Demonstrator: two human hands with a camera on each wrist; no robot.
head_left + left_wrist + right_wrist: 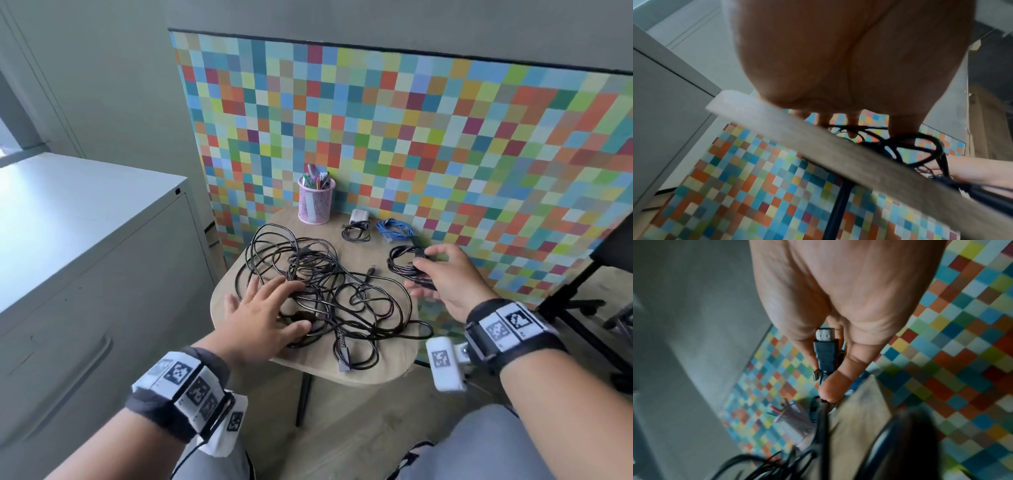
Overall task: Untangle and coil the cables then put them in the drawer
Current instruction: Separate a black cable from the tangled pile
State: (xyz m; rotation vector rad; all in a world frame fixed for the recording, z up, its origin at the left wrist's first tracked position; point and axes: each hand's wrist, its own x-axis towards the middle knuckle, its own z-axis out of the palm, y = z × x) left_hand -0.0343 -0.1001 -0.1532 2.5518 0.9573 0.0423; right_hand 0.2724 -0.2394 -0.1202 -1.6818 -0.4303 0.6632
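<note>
the big black tangle (318,291) sprawls across the desk (376,370) under the left hand (263,318), fingers spread flat on its near-left side, while the right hand (445,277), at its right, pinches a connector plug (826,353) beside the small coiled cable (402,262).

Bright daylight from left, wide-angle edge bending, blurred wrist views

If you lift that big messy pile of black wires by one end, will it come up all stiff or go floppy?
Probably floppy: the black cable tangle lies in loose, sagging loops on the table. It would likely drag its neighbours along, since the strands cross over each other many times. The left hand resting flat on it may help hold the rest down.
</note>
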